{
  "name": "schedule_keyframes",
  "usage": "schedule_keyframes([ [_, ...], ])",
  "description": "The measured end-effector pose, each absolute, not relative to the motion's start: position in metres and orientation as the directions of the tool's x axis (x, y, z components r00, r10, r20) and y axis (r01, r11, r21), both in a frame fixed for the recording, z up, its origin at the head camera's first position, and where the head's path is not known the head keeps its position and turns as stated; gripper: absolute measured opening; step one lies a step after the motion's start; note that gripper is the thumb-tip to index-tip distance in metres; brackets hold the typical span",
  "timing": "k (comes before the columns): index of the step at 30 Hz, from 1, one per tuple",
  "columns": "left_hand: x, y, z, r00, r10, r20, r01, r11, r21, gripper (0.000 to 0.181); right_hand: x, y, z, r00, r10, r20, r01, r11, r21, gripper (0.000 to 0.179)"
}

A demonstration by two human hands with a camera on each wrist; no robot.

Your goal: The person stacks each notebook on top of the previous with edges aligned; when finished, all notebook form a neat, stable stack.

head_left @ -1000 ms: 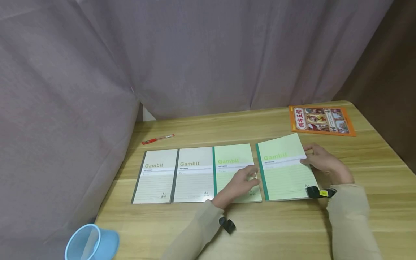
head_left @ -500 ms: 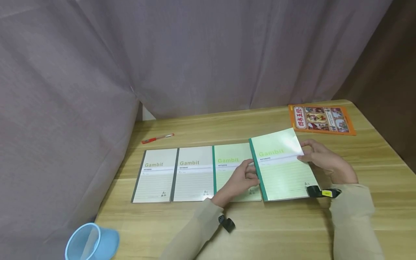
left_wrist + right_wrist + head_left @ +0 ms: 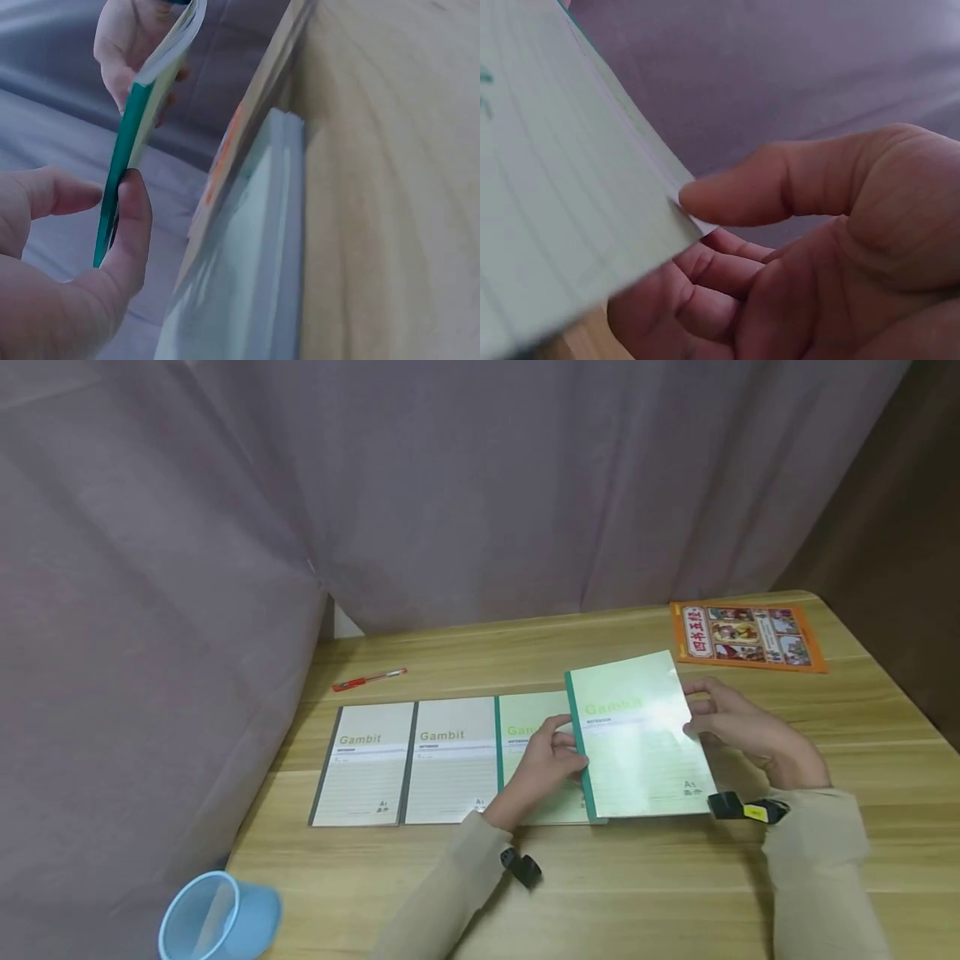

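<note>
A green notebook (image 3: 637, 743) with a dark green spine is raised off the table. My right hand (image 3: 750, 735) pinches its right edge, thumb on the cover and fingers behind, as the right wrist view shows with the thumb (image 3: 765, 184). At the spine (image 3: 124, 157), my left hand (image 3: 540, 768) has its thumb and a finger on either side, gripping it. Under the left hand lies a second green notebook (image 3: 536, 702), partly covered by the raised one. To its left, two white notebooks with grey spines, one at the end (image 3: 360, 777) and one beside it (image 3: 450, 777), lie in a row.
A red pen (image 3: 367, 680) lies behind the white notebooks. An orange picture book (image 3: 750, 637) is near the back right edge of the wooden table (image 3: 637, 893). At the front left stands a blue bin (image 3: 258, 918). Grey curtains (image 3: 465, 485) hang behind the table.
The right hand has lifted the green notebook and carried it left, over the second green one. My left hand has closed its fingers on the spine.
</note>
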State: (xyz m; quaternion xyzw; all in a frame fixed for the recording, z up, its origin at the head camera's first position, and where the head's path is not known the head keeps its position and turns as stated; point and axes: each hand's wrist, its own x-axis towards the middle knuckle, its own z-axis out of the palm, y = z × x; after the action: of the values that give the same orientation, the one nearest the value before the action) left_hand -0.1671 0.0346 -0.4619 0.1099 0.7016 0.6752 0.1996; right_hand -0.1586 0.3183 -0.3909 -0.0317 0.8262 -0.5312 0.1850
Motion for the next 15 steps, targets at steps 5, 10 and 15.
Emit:
schedule_keyframes([
  [5, -0.172, 0.029, -0.457, -0.910, 0.390, -0.143, -0.138, 0.041, 0.990, 0.067, -0.158, 0.309, -0.388, -0.927, -0.259, -0.271, 0.156, 0.391, -0.907, 0.073],
  [10, -0.176, 0.023, -0.454, -0.915, 0.371, -0.160, -0.155, 0.043, 0.987, 0.067, -0.159, 0.300, -0.389, -0.930, -0.273, -0.245, 0.136, 0.363, -0.922, 0.075],
  [15, -0.178, 0.015, -0.448, -0.915, 0.371, -0.161, -0.157, 0.042, 0.987, 0.065, -0.161, 0.295, -0.390, -0.938, -0.266, -0.223, 0.105, 0.396, -0.912, 0.063],
])
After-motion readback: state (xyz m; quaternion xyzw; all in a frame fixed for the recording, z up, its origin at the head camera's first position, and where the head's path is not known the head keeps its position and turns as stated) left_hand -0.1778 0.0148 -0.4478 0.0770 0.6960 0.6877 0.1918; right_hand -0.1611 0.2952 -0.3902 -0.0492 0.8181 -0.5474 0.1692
